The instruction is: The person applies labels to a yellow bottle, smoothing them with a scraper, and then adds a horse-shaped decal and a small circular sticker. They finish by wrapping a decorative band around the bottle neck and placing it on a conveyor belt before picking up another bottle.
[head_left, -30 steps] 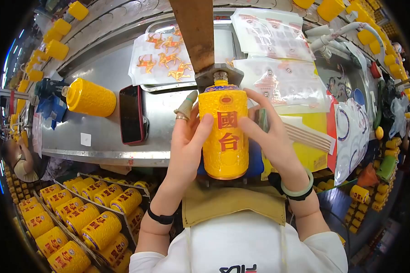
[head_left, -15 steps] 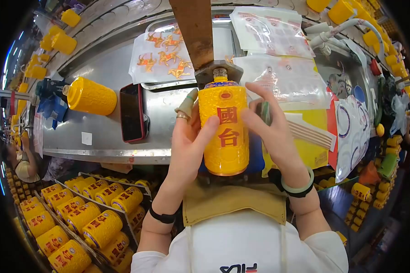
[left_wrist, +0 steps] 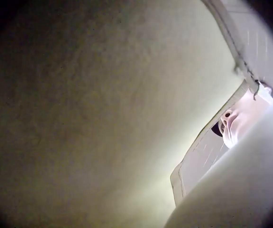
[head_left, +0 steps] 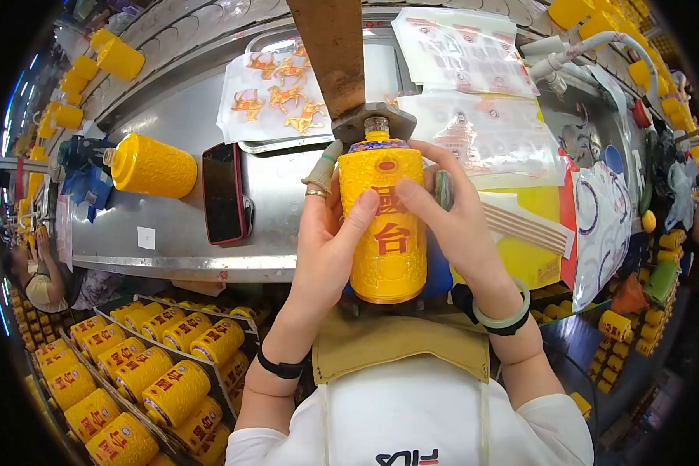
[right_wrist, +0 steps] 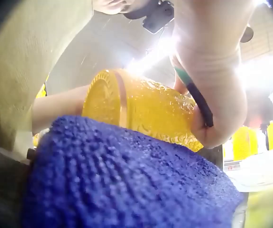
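Note:
A yellow embossed bottle [head_left: 388, 264] with red characters lies on its side, its clear-topped neck [head_left: 377, 128] toward the metal bracket. My left hand [head_left: 326, 245] grips its left side, thumb across part of the upper character. Its index finger wears a pale finger cot [head_left: 322, 167]. From the right, my right hand [head_left: 462, 221] holds the bottle, thumb on the upper character and fingers at the shoulder. A green and dark strip [right_wrist: 195, 92] is tucked in that hand. Below the bottle, the right wrist view shows a blue textured cloth [right_wrist: 127, 175]. Apron fabric [left_wrist: 103, 104] fills most of the left wrist view.
A rusty metal post [head_left: 330, 54] rises just beyond the bottle. Left on the steel table are a phone [head_left: 224, 194] and another yellow bottle [head_left: 155, 165]; horse-shaped ornaments [head_left: 287, 97] and decal sheets [head_left: 481, 128] lie behind. Crated bottles [head_left: 175, 392] stand at lower left.
Both thumbs have moved onto the upper character, now partly covering it. The right fingers, lifted off the shoulder half a second ago, are back against it. The bottle has shifted slightly to the right.

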Motion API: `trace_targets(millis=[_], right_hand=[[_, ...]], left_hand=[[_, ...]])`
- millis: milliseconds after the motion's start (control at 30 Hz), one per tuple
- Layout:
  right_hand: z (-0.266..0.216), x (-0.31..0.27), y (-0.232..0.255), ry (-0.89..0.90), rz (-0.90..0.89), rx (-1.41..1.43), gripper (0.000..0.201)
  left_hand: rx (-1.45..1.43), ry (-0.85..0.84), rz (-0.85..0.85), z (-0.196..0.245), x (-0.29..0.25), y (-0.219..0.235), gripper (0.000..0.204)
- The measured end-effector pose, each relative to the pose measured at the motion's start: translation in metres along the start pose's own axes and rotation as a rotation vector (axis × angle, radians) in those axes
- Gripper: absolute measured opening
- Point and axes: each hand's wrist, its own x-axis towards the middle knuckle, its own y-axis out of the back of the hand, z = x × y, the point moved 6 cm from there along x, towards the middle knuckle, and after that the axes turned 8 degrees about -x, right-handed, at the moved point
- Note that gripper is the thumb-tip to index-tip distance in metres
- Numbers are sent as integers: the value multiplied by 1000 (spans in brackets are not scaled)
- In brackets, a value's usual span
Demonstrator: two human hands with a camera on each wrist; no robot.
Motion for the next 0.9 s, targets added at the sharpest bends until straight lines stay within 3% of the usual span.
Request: trace_targets(millis=[67, 167, 233, 267, 300, 367, 400, 533, 567, 633, 700, 767, 833, 900], right_hand=[[-6, -2, 3, 7, -4, -44, 60], [-11, -5, 11, -78, 31, 124, 49], [-25, -4, 19, 160, 99, 196, 41], [-35, -5, 21, 252, 143, 66, 32], [-43, -4, 24, 251, 143, 67, 32], [-78, -7, 15, 504, -26, -385, 23], [-94, -8, 8, 690, -7, -598, 23], [-115, 3, 7, 898, 94, -794, 30], [-115, 3, 6, 900, 93, -795, 30], [-111, 1, -5, 885, -109, -746, 30], [-110, 5, -3, 894, -47, -774, 29], [-113, 10, 16, 917, 183, -800, 29], [-100, 10, 25, 826, 193, -753, 22], [-69, 8, 33, 346, 40, -107, 24]], left_hand=[[26, 2, -19, 1, 0, -1, 66], [-19, 4, -7, -1, -1, 0, 64], [-17, 1, -22, -2, -1, 0, 63], [-16, -3, -36, -2, -1, 0, 61], [-15, -1, -35, -3, -2, 1, 61], [3, -16, -57, -3, -3, 2, 59], [3, -17, -56, -3, -3, 3, 59], [-97, 66, 14, -6, -5, 6, 55], [-112, 72, 23, -6, -5, 6, 55], [-113, 64, 29, -6, -6, 8, 55], [-112, 64, 30, -8, -8, 11, 55], [-53, 51, 12, -8, -8, 13, 57], [-28, 37, -8, -5, -13, 12, 58], [-4, 24, -30, -2, -17, 10, 59]])
